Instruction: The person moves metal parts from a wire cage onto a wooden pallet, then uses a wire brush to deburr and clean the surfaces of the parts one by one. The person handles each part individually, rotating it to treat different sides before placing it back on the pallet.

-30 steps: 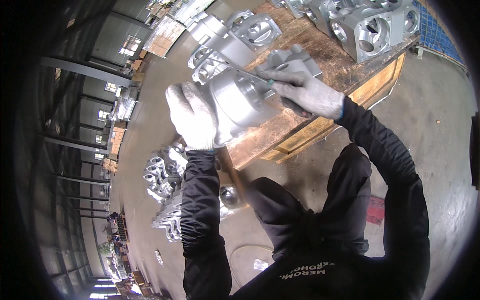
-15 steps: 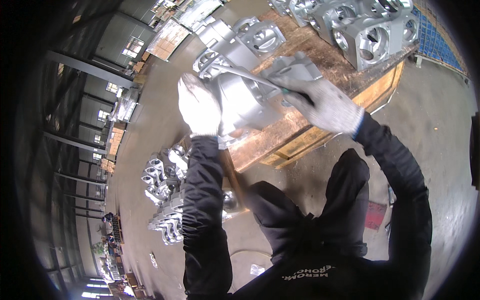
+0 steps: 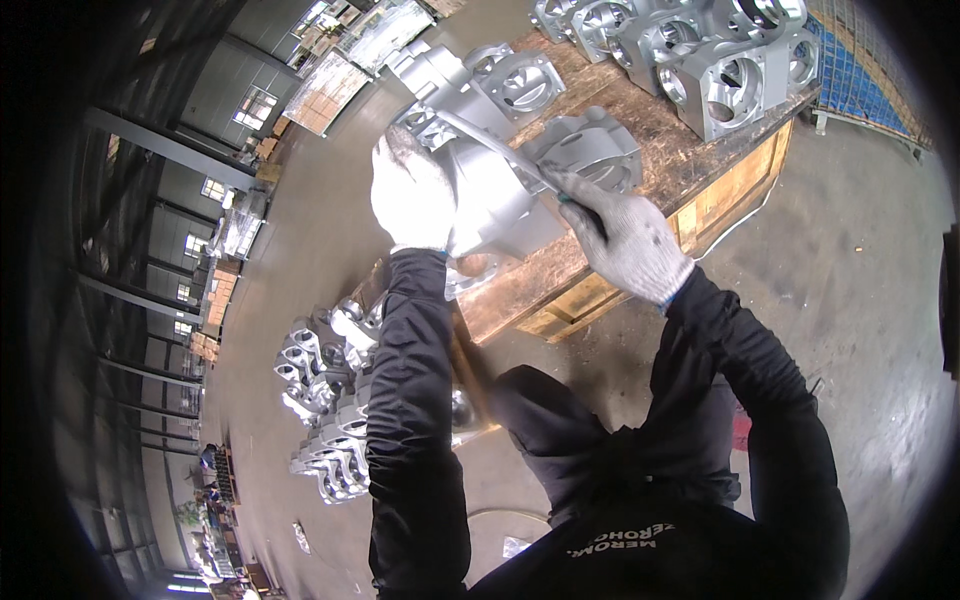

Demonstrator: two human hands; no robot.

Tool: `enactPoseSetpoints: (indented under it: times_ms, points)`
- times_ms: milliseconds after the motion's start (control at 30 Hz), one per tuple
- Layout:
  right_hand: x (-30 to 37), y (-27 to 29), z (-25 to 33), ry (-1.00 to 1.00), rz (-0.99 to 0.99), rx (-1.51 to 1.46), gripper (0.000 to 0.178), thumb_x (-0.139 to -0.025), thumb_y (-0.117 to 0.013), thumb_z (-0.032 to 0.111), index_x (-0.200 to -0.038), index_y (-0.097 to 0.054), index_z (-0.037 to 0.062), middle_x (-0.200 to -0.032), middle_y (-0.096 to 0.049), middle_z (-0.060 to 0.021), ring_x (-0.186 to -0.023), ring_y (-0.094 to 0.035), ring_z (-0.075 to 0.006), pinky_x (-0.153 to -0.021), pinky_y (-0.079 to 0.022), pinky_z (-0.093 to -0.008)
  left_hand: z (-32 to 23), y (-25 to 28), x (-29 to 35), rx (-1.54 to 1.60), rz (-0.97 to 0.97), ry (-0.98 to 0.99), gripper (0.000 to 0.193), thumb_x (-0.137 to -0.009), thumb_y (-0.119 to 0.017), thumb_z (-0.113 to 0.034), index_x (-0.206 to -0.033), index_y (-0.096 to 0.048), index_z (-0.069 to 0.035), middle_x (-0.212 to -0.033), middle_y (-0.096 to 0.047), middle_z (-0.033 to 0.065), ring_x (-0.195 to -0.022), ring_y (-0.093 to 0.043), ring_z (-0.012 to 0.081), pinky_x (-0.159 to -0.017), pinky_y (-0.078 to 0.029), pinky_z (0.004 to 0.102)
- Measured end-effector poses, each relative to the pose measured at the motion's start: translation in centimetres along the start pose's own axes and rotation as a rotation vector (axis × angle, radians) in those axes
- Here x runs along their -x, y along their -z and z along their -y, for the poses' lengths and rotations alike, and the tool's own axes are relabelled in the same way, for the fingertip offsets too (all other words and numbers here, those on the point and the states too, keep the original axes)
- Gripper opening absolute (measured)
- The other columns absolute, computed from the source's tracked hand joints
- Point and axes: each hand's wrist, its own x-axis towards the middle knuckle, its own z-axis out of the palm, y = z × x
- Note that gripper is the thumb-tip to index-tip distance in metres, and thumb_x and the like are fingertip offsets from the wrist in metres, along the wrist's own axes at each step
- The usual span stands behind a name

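Note:
A large silver metal casting (image 3: 487, 198) with a rounded body lies on the wooden crate top in front of me. My right hand (image 3: 625, 232), in a white knit glove, is closed around the handle end of a long flat grey file (image 3: 500, 150). A bit of green shows at its grip. The blade slants up and left across the top of the casting. My left hand (image 3: 412, 198), also gloved, rests against the casting's left side with its fingers bent at the rim, near the file's far end. Glare hides part of those fingers.
More silver castings (image 3: 728, 92) stand at the crate's far right, and others (image 3: 515, 78) lie behind the work. The wooden crate (image 3: 555, 310) has a worn edge facing me. Stacked castings (image 3: 330, 400) sit low on the left. A blue-lined wire cage (image 3: 865, 75) stands far right.
My right hand has drawn down and slightly left with the file. My left hand has shifted a little right, closer against the casting. The whole view has shifted slightly.

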Motion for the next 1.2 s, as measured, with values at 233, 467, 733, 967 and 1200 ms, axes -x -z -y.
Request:
enactPoseSetpoints:
  times_ms: [233,467,733,967,1200]
  points:
    - [0.8,-1.1,1.4,-0.073,0.022,-0.142,0.037,-0.101,-0.059,0.016,-0.136,-0.061,0.0033,-0.105,-0.072,-0.0230,-0.097,-0.073,-0.0377,-0.082,-0.057,-0.0395,-0.1,-0.2,-0.8,-0.055,-0.007,-0.013,0.048,-0.106,-0.040,-0.037,-0.125,-0.064,0.001,-0.115,-0.068,0.0257,-0.104,-0.067,0.0451,-0.091,-0.053,0.0491]
    - [1.7,-5.7,2.2,-0.189,-0.141,-0.133,0.041,-0.101,-0.055,0.016,-0.140,-0.057,0.0053,-0.123,-0.068,-0.0245,-0.106,-0.069,-0.0410,-0.091,-0.057,-0.0412,0.4,-1.9,-2.5,-0.061,0.049,0.016,0.053,-0.105,-0.037,-0.038,-0.122,-0.062,0.006,-0.117,-0.066,0.0295,-0.106,-0.066,0.0458,-0.093,-0.052,0.0498]
    - [1.5,-7.2,4.1,-0.272,-0.230,-0.160,0.038,-0.101,-0.053,0.017,-0.136,-0.059,0.0033,-0.107,-0.069,-0.0259,-0.098,-0.068,-0.0429,-0.084,-0.054,-0.0478,0.3,-2.0,-2.7,-0.057,0.053,-0.011,0.050,-0.104,-0.038,-0.039,-0.117,-0.063,0.003,-0.115,-0.066,0.0305,-0.106,-0.066,0.0453,-0.093,-0.052,0.0501]
    - [1.9,-9.0,4.7,-0.378,-0.262,-0.233,0.042,-0.103,-0.052,0.020,-0.141,-0.054,0.0027,-0.119,-0.067,-0.0267,-0.109,-0.066,-0.0424,-0.088,-0.054,-0.0464,0.7,-1.4,-3.3,-0.105,0.088,0.032,0.054,-0.104,-0.036,-0.037,-0.127,-0.061,0.006,-0.120,-0.066,0.0310,-0.113,-0.064,0.0455,-0.098,-0.050,0.0497]
    - [4.3,-10.2,3.8,-0.441,-0.296,-0.330,0.038,-0.103,-0.053,0.020,-0.139,-0.057,0.0097,-0.105,-0.068,-0.0270,-0.101,-0.065,-0.0478,-0.087,-0.053,-0.0491,0.3,-1.3,-3.3,-0.077,0.124,0.061,0.055,-0.106,-0.034,-0.036,-0.129,-0.061,0.006,-0.123,-0.066,0.0300,-0.116,-0.063,0.0451,-0.101,-0.048,0.0480]
